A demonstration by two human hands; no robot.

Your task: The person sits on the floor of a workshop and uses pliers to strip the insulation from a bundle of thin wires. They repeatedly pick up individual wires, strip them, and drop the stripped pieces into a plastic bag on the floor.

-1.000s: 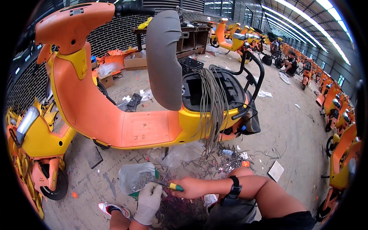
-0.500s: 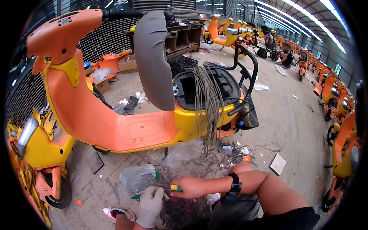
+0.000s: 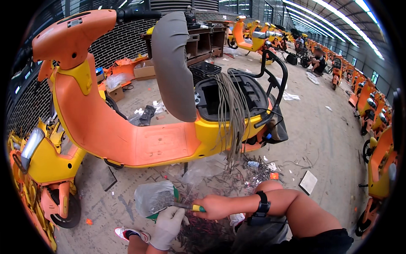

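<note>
My right hand point(image 3: 215, 206), bare and with a black band on its wrist, is closed round the yellow-and-green handle of a knife point(image 3: 197, 208). The knife's flat grey blade points left toward my left hand point(image 3: 168, 228). That hand wears a pale glove, and its fingers are pinched together by the blade's tip; what they hold is hidden. Just beyond it lies a clear plastic bag point(image 3: 149, 198) with green edging and small grey bits inside. Dark thin scraps point(image 3: 196, 235) cover the floor below my hands. A bundle of grey cables point(image 3: 231, 114) hangs over the scooter ahead.
The orange-and-yellow scooter point(image 3: 165, 146) stands across the front, its grey seat point(image 3: 171, 63) tipped up. Another scooter front point(image 3: 55, 169) is at the left. A white tile-like slab point(image 3: 308, 182) lies at the right. Several scooters line the right side; a person point(image 3: 317, 63) crouches far off.
The whole view has shifted slightly, so the scooter sits a little further right. Both hands stay close together at the blade, with little other change.
</note>
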